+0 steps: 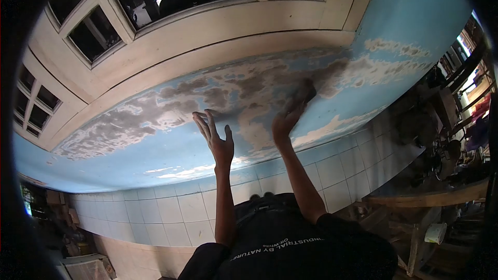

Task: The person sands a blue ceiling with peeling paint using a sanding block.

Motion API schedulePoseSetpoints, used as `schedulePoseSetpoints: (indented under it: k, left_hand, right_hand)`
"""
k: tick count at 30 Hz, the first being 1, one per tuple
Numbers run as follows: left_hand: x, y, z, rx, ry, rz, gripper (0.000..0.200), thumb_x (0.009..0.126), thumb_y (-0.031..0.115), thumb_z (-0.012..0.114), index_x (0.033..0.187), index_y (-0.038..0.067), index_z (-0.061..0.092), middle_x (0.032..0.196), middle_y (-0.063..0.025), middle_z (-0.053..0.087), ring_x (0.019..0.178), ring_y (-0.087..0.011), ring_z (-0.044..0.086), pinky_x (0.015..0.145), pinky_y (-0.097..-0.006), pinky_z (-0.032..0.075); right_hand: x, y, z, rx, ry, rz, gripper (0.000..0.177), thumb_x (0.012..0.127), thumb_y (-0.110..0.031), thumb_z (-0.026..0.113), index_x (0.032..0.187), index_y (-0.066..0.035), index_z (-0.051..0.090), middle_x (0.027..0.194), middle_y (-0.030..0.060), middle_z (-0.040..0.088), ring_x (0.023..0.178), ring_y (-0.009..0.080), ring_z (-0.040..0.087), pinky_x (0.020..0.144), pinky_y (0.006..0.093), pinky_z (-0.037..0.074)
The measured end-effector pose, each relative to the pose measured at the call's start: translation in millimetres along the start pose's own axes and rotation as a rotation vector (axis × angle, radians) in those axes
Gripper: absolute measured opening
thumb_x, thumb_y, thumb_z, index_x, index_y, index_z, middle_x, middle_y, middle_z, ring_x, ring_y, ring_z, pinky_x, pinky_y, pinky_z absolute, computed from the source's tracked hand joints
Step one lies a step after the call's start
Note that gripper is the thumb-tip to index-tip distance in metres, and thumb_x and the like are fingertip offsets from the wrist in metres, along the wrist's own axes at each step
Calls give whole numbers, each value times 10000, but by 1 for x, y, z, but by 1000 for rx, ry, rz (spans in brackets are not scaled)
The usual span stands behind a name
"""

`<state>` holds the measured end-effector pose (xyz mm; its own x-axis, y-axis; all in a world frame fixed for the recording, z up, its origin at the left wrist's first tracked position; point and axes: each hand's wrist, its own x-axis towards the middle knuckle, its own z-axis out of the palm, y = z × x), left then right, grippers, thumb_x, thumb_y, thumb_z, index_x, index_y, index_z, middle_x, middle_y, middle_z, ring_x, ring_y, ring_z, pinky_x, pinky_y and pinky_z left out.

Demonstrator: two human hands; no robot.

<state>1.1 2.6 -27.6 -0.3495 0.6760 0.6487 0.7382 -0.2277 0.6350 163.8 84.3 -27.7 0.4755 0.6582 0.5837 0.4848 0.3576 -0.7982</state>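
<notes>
- Two bare hands raised to a light blue wall (189,163), both forearms reaching up from the bottom of the view.
- Left hand (218,142): open, nothing held. Fingers spread and pointing up, thumb apart from them. Fingertips at the lower edge of the worn patches; whether they touch the surface, cannot tell.
- Right hand (287,120): closed on a dark item (307,91), gripped at the finger end. Both blurred; exact finger placement and what the item is, not clear.
- Dark item: up against the worn part of the wall, below the right part of the window frame, higher than the left hand.
- Worn patches (197,92): grey and pale beige areas showing among the blue, in a long band just under the window frame. More pale marks near the tiles and to the right.
- Window frame (218,28): cream, with several dark panes, running along the top and down the left side of the view.
- White tiles (168,210): rows below the blue surface, some bluish near the upper edge.
- Black shirt (306,238) on the person, white lettering across it, seen upside down.
- Right side: wooden table (430,197) with a curved edge, dim clutter above it, a pale container (436,233) below.
- Lower left: more clutter in shadow, details too dim to tell.
</notes>
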Motion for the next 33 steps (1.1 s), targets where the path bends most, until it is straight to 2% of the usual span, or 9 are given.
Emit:
schedulePoseSetpoints:
  k: [2,8,15,17,21,23,27,29,33]
  left_hand:
    - [0,0,1,-2,-4,-5,834,810,-27,660,1524,148,265,1594,-216,44,1467,-411,49,1156,-516,198]
    - [2,1,1,-2,17,0,882,793,-61,674,1525,195,253,1601,-187,23,1472,-388,34,1165,-534,181]
    - [-1,0,-2,-8,-8,10,848,803,-34,661,1526,153,259,1596,-211,40,1466,-412,51,1156,-522,201]
    - [0,1,0,-11,-6,21,849,801,-33,663,1525,154,261,1596,-210,38,1466,-412,51,1156,-521,201]
    - [3,3,-2,-13,-9,1,897,789,-62,678,1529,197,242,1601,-188,15,1472,-387,30,1164,-531,183]
    - [-2,2,-6,-13,-29,-5,898,789,-62,677,1529,196,241,1601,-190,14,1472,-387,29,1165,-529,182]
    - [1,2,-3,-5,-16,16,853,795,-37,656,1526,148,259,1594,-219,35,1467,-415,48,1156,-519,193]
    - [0,3,-3,-2,-16,11,853,794,-37,656,1526,148,259,1594,-220,37,1467,-414,48,1156,-518,193]
    - [3,5,-3,-3,-9,11,844,801,-37,652,1526,150,261,1594,-217,45,1469,-407,49,1157,-514,198]
  right_hand:
    - [-18,-3,5,157,-3,-145,484,1043,-224,322,1464,15,319,1538,221,269,1421,447,206,1169,539,119]
    - [-28,2,-1,33,-159,-300,464,1047,-180,311,1463,25,314,1536,217,277,1434,403,214,1163,519,155]
    - [-26,-18,8,134,-16,-164,467,1053,-190,276,1468,24,304,1542,203,273,1430,394,229,1163,527,158]
    - [-45,-16,7,91,-157,-249,475,1052,-197,276,1471,27,295,1541,216,266,1423,415,230,1160,527,159]
    - [-35,-16,6,-42,-194,-313,480,1048,-199,287,1469,32,298,1539,225,264,1422,433,218,1162,527,147]
    - [-15,-18,4,14,-63,-278,479,1045,-204,297,1464,28,318,1536,226,270,1423,431,218,1165,525,137]
    - [-23,-30,11,100,-20,-260,466,1040,-178,309,1456,30,336,1537,219,275,1425,423,221,1166,520,130]
    - [-46,-28,8,12,-177,-308,454,1039,-160,316,1461,8,345,1534,220,282,1427,411,228,1165,514,132]
    - [-59,-14,9,-70,-268,-313,449,1040,-148,321,1471,-27,347,1528,219,295,1426,406,240,1163,526,128]
